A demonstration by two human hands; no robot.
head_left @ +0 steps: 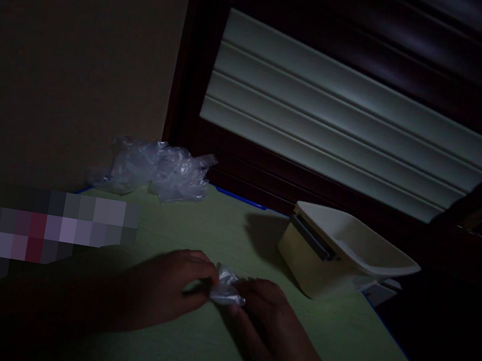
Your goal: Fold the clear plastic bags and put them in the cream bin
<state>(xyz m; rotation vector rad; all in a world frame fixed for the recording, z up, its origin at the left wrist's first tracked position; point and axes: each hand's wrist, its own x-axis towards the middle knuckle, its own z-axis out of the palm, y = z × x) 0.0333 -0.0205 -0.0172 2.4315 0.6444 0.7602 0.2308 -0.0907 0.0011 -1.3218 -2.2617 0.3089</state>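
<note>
A small crumpled clear plastic bag [226,288] is between my two hands, just above the table. My left hand [173,289] pinches its left side between thumb and fingers. At its right side, the fingertips of my right hand [270,325] press together on the plastic. What the folds of the bag contain, if anything, cannot be made out. Farther off, a loose heap of clear plastic bags [160,171] lies at the table's back left corner. Beyond my right hand stands a cream plastic bin [313,271] with a dark handle on its side.
The green tabletop [177,353] has a blue edge and meets a wall [73,56] on the left. Behind it is a dark wooden door [260,174] with pale slats. A pixelated patch covers something at the left. The room is dim.
</note>
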